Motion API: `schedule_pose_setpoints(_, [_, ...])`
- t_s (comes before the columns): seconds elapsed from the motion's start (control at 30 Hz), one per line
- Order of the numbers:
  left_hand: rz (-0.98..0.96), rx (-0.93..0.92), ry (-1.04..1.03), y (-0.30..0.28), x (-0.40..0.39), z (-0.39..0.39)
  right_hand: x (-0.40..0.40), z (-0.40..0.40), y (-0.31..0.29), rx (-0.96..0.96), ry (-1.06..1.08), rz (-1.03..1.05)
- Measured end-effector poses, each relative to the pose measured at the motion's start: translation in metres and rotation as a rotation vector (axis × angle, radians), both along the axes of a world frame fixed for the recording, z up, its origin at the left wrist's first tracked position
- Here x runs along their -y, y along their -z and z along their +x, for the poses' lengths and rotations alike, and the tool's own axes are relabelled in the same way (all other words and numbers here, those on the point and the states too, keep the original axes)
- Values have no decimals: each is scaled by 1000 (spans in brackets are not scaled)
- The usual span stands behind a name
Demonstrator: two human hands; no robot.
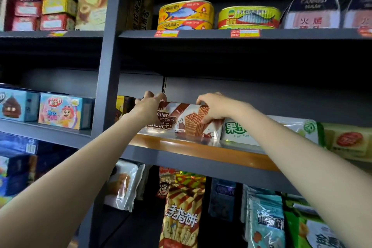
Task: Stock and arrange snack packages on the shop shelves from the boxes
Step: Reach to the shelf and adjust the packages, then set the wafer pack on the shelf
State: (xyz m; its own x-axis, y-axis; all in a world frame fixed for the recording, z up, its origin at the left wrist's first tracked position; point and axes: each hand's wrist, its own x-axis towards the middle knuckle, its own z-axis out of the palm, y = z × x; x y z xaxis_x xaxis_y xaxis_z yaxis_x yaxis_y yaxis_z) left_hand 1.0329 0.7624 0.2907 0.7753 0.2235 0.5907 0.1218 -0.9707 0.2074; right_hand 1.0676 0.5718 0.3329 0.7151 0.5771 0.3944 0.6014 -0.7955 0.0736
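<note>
Both hands up on one long wafer pack (181, 121), near the middle of the frame. Left hand (150, 106) curled over the pack's left end, fingers hooked on the top edge. Right hand (212, 108) curled over the right end, fingertips pinching the front and top. Neither hand wide open; both bent round the pack.

Pack standing on its long side at the front of the middle shelf (181, 145), with the orange strip just under it. Touching or almost touching the white and green fruit pack (261, 131) on its right. A dark box (123, 106) just beside it on the left, partly hidden by the left hand.

Could tip forward off the edge if let go too soon, since so near the front. Could squash the wafers inside if squeezed too hard. Could bump the fruit pack and knock it crooked if pushed sideways.

Fish tins (186, 14) on the shelf above, upper middle. Hanging snack bags (182, 213) below, lower middle. Cartoon boxes (60, 110) at the left side
</note>
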Motion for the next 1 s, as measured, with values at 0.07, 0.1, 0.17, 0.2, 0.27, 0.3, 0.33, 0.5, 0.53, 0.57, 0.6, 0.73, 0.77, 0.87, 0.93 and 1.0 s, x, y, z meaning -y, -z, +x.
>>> schedule_pose_setpoints(0.07, [-65, 22, -28, 2, 5, -1, 7, -6, 5, 41, -33, 20])
schedule_pose_setpoints(0.1, [-92, 47, -38, 3, 7, -2, 11, -10, 7, 79, -64, 34])
schedule_pose_setpoints(0.17, [-127, 141, -28, 4, 13, -10, 17, -18, 9, 174, -139, 48])
schedule_pose_setpoints(0.2, [-141, 222, -4, 5, 17, -17, 20, -21, 10, 204, -184, 77])
schedule_pose_setpoints(0.27, [-160, 445, 69, 11, 26, -39, 22, -33, 13, 231, -305, 198])
schedule_pose_setpoints(0.3, [-155, 554, 108, 18, 29, -54, 21, -42, 18, 246, -382, 278])
schedule_pose_setpoints(0.33, [-140, 643, 136, 26, 32, -70, 18, -51, 24, 267, -463, 363])
schedule_pose_setpoints(0.5, [-104, 721, 3, 123, 9, -163, -27, -119, 97, 149, -849, 539])
schedule_pose_setpoints(0.53, [-144, 684, -69, 154, -4, -185, -41, -132, 121, 41, -898, 497])
schedule_pose_setpoints(0.57, [-202, 640, -155, 186, -18, -207, -56, -144, 148, -73, -929, 425])
schedule_pose_setpoints(0.6, [-272, 595, -248, 220, -33, -230, -71, -155, 177, -185, -941, 332])
schedule_pose_setpoints(0.73, [-517, 452, -614, 347, -84, -334, -136, -189, 298, -551, -912, -96])
schedule_pose_setpoints(0.77, [-576, 401, -684, 373, -93, -358, -153, -196, 327, -587, -908, -178])
schedule_pose_setpoints(0.87, [-703, 211, -883, 443, -114, -428, -210, -224, 407, -665, -897, -402])
schedule_pose_setpoints(0.93, [-767, 114, -998, 483, -128, -471, -247, -251, 456, -717, -886, -510])
schedule_pose_setpoints(1.0, [-837, 29, -1089, 520, -144, -515, -283, -287, 506, -759, -910, -576])
